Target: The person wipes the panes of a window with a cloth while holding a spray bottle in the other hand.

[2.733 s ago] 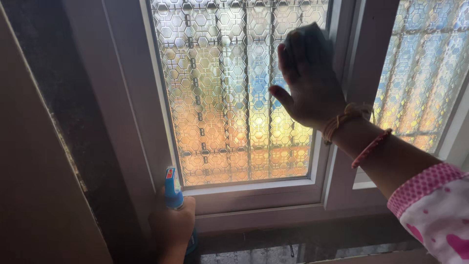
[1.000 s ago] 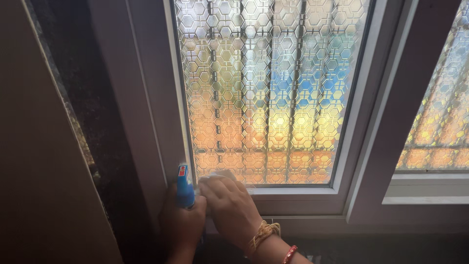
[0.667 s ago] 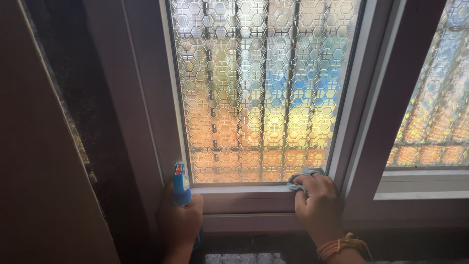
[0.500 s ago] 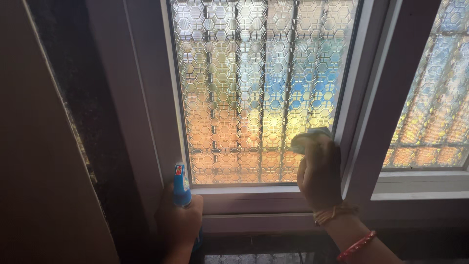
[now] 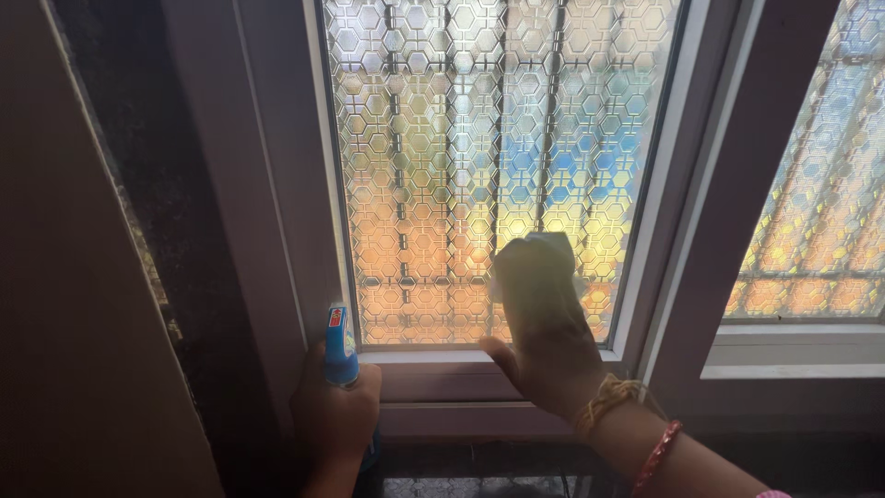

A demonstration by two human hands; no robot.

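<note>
A blue spray bottle (image 5: 340, 346) is gripped in the left hand (image 5: 334, 415), whose fingers are wrapped shut around its body; the bottle is held upright, just beside the lower left corner of the window pane (image 5: 461, 138), with its top level with the bottom of the glass. The right hand (image 5: 544, 341) is laid flat against the lower part of the patterned pane, and a pale cloth (image 5: 539, 254) is pressed to the glass beneath the fingers, which are stretched out over it rather than curled; only the upper edge of the cloth can be seen above the fingertips. The thumb is rested near the lower rail of the white window frame (image 5: 433, 369). A yellow thread and a red bangle (image 5: 654, 456) are worn on the right wrist. A second patterned pane (image 5: 820, 203) is seen to the right, beyond a dark upright frame post (image 5: 737, 203)
</note>
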